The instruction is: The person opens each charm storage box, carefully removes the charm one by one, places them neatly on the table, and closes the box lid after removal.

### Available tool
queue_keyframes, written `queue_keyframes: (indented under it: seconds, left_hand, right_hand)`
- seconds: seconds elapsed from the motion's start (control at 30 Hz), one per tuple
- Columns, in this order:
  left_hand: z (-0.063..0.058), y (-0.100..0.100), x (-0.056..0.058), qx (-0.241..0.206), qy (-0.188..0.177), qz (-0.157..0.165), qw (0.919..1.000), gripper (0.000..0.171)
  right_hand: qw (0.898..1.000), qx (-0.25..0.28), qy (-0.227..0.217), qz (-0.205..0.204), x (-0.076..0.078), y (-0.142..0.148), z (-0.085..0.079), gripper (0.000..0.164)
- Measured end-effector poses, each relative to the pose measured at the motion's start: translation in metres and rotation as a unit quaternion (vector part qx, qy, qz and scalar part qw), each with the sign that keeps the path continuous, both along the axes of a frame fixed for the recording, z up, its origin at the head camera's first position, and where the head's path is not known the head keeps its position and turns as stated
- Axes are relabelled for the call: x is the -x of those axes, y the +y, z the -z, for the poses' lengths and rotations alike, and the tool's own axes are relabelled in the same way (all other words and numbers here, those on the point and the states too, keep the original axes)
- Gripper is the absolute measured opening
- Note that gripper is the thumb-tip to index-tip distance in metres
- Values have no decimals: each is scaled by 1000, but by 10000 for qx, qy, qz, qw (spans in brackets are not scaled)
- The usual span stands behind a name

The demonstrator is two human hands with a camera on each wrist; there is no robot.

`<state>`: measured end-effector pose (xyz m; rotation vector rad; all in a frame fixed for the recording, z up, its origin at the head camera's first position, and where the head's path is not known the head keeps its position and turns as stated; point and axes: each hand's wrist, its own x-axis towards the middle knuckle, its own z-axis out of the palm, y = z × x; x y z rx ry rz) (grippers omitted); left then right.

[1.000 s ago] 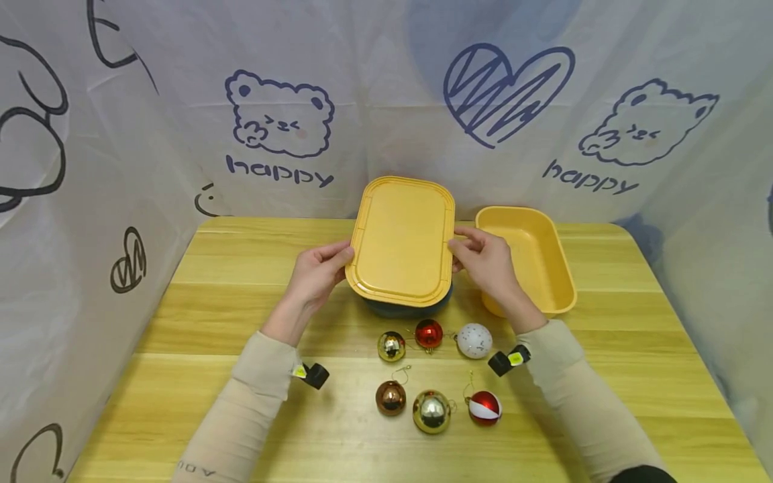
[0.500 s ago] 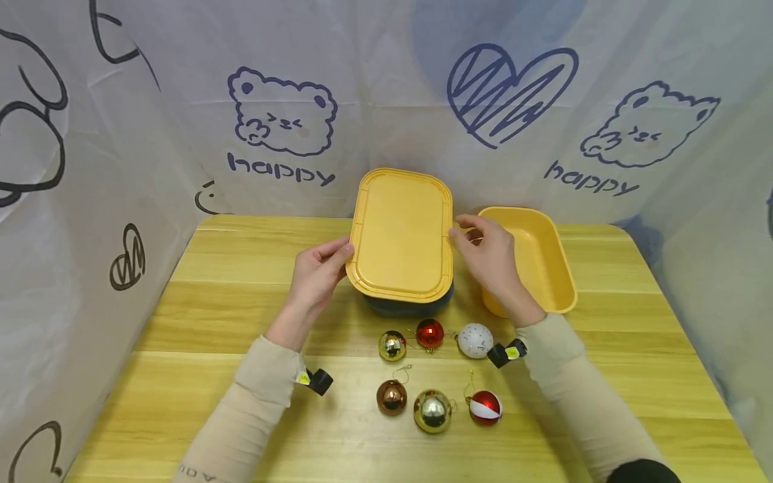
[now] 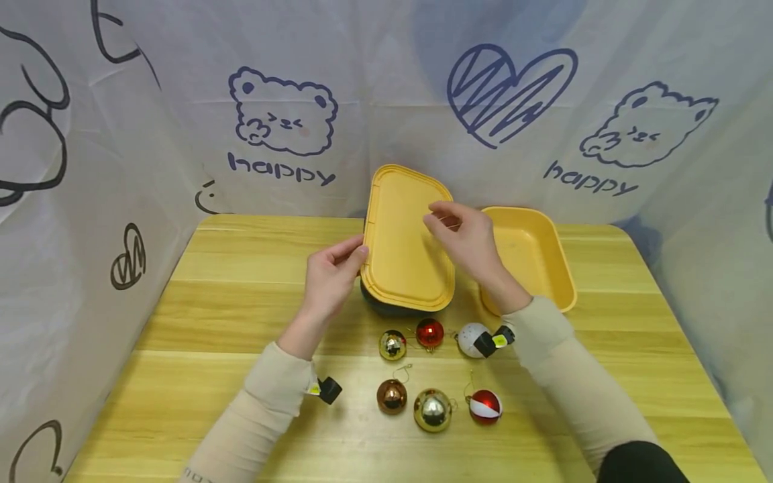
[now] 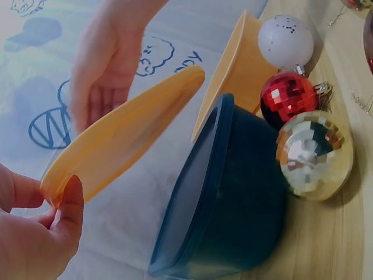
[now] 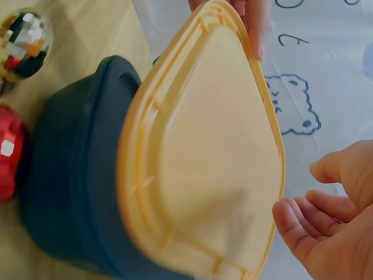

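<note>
My left hand [image 3: 329,282] pinches the left edge of a yellow rectangular lid [image 3: 404,248], thumb on top. The lid is tilted above a dark blue box [image 4: 239,192], its right side lower in the head view. That box stands on the table with a flat blue cover on it, mostly hidden from the head view. My right hand [image 3: 471,245] hovers by the lid's right edge, fingers loosely bent and holding nothing; the right wrist view shows a gap between its fingers [image 5: 291,224] and most of the lid.
A yellow open box [image 3: 558,282] stands right of the blue one. In front lie Christmas balls: faceted gold [image 3: 392,345], red [image 3: 429,333], speckled white [image 3: 468,339], copper [image 3: 391,397], shiny gold [image 3: 432,410] and red-and-white [image 3: 486,407]. A printed cloth [image 3: 392,100] hangs behind.
My right hand has let go of the lid's right edge and moved left over it. My left hand has moved slightly right, tilting the lid so its left side rises.
</note>
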<state>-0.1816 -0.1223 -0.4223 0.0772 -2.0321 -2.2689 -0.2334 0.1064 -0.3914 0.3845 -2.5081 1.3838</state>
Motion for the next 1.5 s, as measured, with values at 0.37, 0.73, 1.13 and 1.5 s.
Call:
queue_keyframes:
  seconds: [0.37,0.73,1.13,1.5]
  left_hand:
    - [2,12,-5,387,377,75,9985,32]
    - [6,25,-9,602,1015,156,9929,33]
    - [3,33,-13,613,1027,169,9927,33]
    - [2,41,-17,496,1050,10,9932,35]
  right_hand:
    - [9994,-186,-66,-269,11,-36,-14,31]
    - [9994,-324,-61,48,13,-54,-13,24]
    - [9976,-516,16,462,11,-60,-17,23]
    - [9963,-651,-20,555,3,-62,-18,27]
